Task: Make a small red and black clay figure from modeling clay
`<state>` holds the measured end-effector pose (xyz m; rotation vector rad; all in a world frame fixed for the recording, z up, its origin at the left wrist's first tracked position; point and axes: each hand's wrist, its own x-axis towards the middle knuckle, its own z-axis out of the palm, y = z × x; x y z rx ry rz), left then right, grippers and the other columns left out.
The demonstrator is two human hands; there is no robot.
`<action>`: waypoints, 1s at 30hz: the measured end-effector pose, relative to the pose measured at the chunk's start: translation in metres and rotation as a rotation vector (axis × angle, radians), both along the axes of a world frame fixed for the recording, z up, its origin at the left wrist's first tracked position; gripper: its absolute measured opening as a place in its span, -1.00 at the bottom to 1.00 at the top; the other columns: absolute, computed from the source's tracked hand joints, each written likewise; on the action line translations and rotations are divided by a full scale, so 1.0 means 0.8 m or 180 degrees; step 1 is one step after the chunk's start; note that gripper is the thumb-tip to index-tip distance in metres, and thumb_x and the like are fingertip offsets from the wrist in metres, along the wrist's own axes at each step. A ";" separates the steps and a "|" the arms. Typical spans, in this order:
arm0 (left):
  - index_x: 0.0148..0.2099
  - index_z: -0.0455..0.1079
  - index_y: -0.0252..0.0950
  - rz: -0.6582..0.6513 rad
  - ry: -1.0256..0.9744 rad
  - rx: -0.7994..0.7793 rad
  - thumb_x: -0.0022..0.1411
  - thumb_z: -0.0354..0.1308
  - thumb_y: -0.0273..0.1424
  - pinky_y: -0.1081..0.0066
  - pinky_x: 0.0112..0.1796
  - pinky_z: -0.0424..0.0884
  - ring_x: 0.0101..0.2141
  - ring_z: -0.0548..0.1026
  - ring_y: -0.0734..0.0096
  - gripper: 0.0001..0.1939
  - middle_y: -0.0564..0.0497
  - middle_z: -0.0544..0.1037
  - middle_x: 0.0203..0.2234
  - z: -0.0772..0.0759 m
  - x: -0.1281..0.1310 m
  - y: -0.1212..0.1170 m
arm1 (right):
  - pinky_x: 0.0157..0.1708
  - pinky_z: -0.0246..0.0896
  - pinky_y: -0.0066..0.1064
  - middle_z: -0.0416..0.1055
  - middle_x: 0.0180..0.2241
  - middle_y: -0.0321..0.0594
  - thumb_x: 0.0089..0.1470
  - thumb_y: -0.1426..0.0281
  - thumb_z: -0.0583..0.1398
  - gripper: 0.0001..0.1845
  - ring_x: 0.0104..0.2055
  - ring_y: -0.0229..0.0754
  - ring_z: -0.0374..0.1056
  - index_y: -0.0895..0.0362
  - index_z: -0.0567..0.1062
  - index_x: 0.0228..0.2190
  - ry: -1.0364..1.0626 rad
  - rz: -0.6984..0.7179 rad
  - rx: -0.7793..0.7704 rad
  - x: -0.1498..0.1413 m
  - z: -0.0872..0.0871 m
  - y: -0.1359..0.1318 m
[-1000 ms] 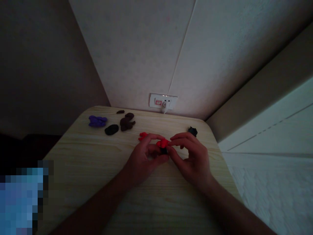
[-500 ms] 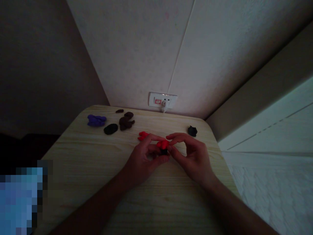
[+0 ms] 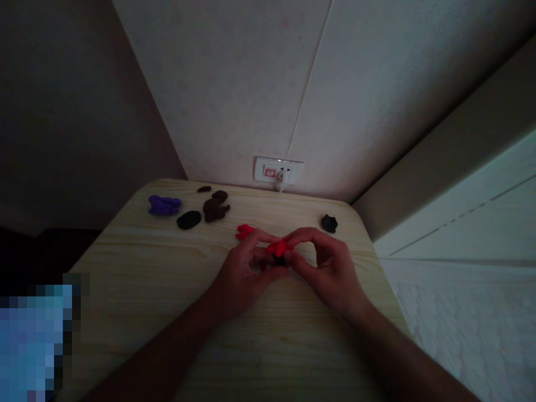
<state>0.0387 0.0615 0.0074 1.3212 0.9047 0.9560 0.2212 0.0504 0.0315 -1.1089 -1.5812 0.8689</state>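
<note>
Between my hands is a small piece of red modelling clay (image 3: pixel 278 247) set on top of a black clay piece (image 3: pixel 279 259). My left hand (image 3: pixel 245 273) curls round it from the left, thumb in front and fingers behind. From the right, my right hand (image 3: pixel 329 265) pinches the red clay's edge with thumb and forefinger. Another red clay lump (image 3: pixel 244 231) lies on the table just behind my left hand, partly covered by it. The lower part of the black piece is hidden by my fingers.
At the table's (image 3: pixel 146 290) back left lie purple clay (image 3: pixel 164 205), a flat black clay piece (image 3: pixel 188 220) and brown clay lumps (image 3: pixel 215 210). A black crumpled piece (image 3: pixel 329 223) sits at the back right. Behind is a wall socket (image 3: pixel 278 170) with a plug. A pixelated patch covers the lower left.
My right thumb and forefinger have moved slightly left, closing onto the edge of the red clay. My left hand keeps its hold; the other clay pieces stay put.
</note>
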 end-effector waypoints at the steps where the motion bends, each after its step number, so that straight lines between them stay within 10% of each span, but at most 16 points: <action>1: -0.05 0.37 -0.22 -0.0013 0.0001 -0.0006 0.08 0.43 -0.40 0.39 -0.29 0.43 -0.33 0.63 0.33 -0.58 0.03 0.69 -0.31 0.000 0.000 0.000 | -0.07 0.37 -0.18 0.60 -0.27 -0.20 0.11 0.46 0.37 -0.91 -0.16 -0.08 0.51 0.06 0.61 -0.29 -0.0008 0.0008 0.0003 0.000 0.000 0.000; 30: -0.01 0.35 -0.21 -0.0093 -0.0107 -0.0200 0.09 0.45 -0.38 0.36 -0.26 0.48 -0.30 0.66 0.27 -0.54 -0.01 0.70 -0.31 0.001 -0.001 0.001 | -0.08 0.40 -0.18 0.58 -0.25 -0.19 0.16 0.49 0.28 -0.89 -0.14 -0.09 0.48 0.05 0.58 -0.27 -0.0314 -0.0071 0.0356 -0.004 -0.001 -0.004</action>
